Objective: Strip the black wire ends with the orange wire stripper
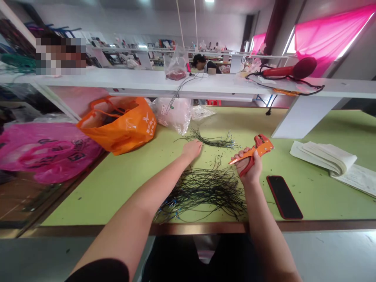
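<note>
My right hand (pixel 250 166) is wrapped around the handles of an orange and red wire stripper (pixel 258 149), its jaw end pointing away and to the right. My left hand (pixel 192 150) reaches forward with its fingers closed, at the near left side of a small bundle of black wires (pixel 216 140) with pale and blue ends. What those fingers hold, if anything, is hidden. Under and between my forearms spreads a larger, tangled pile of black wires (pixel 208 190), some with blue and silvery ends at its left. Small dark scraps lie around both bundles.
A phone (pixel 284 197) and folded papers (pixel 326 156) lie right of the wires. An orange bag (pixel 123 125), a pink bag (pixel 49 150) and a clear plastic bag (pixel 173 111) stand left and behind. A white shelf (pixel 217 87) crosses above, bearing a red-handled tool (pixel 282 72).
</note>
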The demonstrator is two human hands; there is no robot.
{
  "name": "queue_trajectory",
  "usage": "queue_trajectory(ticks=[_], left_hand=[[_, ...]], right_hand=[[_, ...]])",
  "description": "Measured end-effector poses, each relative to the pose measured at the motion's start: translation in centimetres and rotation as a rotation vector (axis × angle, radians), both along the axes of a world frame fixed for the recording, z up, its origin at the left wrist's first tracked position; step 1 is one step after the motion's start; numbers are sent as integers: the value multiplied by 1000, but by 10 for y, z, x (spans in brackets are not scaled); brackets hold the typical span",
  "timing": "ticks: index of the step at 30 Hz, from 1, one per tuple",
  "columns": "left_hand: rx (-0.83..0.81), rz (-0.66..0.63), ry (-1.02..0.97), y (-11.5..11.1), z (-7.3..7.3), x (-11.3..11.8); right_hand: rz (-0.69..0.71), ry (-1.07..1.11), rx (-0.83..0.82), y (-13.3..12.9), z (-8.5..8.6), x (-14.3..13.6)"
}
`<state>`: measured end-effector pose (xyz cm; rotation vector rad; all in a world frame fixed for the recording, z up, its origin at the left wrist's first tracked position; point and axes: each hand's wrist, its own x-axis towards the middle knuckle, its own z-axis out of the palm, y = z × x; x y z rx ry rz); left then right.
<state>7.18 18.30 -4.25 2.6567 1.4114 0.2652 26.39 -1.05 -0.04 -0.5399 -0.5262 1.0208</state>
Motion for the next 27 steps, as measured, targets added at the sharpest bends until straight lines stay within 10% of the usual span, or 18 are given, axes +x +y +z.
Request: queue_trajectory(ticks=[7, 27], left_hand=[[14, -7, 116, 53, -12, 16], [53, 66, 94, 62, 13, 22]], right_hand=[[70, 15, -13, 2, -6, -11], [86, 41, -32, 5, -10, -14]])
